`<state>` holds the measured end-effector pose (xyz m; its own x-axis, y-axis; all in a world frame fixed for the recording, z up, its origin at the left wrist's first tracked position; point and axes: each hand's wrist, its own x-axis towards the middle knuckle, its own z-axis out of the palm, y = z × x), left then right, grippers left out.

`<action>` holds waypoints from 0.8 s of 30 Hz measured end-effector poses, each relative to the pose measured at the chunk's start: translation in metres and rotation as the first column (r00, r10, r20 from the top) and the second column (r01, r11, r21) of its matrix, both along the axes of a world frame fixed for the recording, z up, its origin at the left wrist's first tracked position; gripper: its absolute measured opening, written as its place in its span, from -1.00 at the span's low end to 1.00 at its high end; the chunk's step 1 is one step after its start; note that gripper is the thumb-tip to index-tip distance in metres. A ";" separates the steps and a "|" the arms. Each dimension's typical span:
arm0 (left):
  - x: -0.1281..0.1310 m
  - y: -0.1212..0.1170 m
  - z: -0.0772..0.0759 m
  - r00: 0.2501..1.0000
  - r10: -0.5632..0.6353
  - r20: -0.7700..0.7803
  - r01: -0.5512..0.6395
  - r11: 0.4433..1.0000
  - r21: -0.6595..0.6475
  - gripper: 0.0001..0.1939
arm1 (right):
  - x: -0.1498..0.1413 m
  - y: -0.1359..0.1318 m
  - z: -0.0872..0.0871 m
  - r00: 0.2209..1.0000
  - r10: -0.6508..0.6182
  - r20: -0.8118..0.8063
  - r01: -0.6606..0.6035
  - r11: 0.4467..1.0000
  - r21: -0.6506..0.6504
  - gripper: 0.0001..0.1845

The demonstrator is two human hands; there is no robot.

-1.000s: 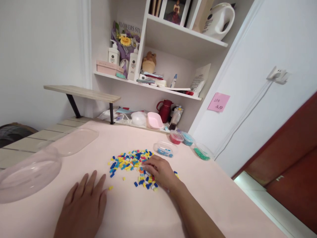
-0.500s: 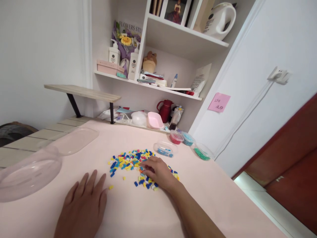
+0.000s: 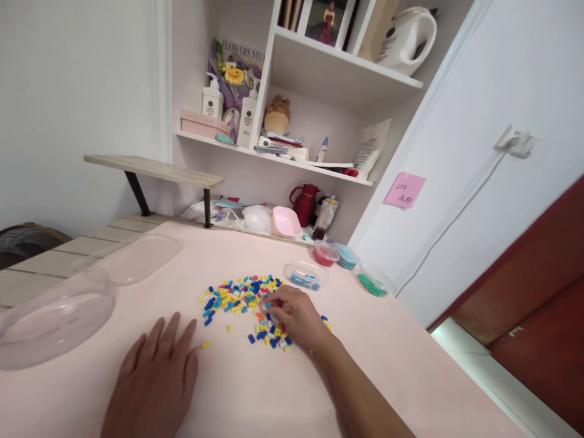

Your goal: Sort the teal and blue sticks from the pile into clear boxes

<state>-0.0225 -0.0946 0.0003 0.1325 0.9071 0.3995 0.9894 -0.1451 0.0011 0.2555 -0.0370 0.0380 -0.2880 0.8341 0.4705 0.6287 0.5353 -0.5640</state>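
Note:
My right hand [image 3: 298, 313] is over a scattered pile of small plastic building bricks [image 3: 237, 294], mostly blue, yellow and white with some pink and orange. Its fingers and thumb are bent together around a small blue brick [image 3: 267, 306]; the palm side is hidden. A nearer cluster of bricks [image 3: 263, 334] lies partly under this hand. My left hand [image 3: 152, 374] rests flat on the pink table cover, fingers spread and holding nothing. Beside its thumb lie a few yellow bricks [image 3: 205, 344].
Beyond the pile stands a clear tub [image 3: 306, 266] with blue bricks. Farther right are tubs of red [image 3: 325, 254], light blue [image 3: 347, 257] and green pieces [image 3: 373, 283]. At left lie a large clear container [image 3: 59, 322] and a clear lid [image 3: 146, 258]. A wooden riser [image 3: 155, 170] stands behind.
My right hand shifts slightly over the bricks; its fingers part a little, then draw in around a blue brick. My left hand stays put.

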 end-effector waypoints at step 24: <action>-0.002 0.002 -0.004 0.999 -0.031 0.032 0.030 0.999 0.030 -0.41 | 0.041 0.007 0.008 0.894 -0.334 -0.298 0.377 0.921 0.099 -0.67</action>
<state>-0.0243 -0.0929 -0.0034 0.1466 0.8906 0.4305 0.9840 -0.1759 0.0288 0.2966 -0.0303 0.0456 0.1702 0.7696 0.6155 0.6283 0.3964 -0.6694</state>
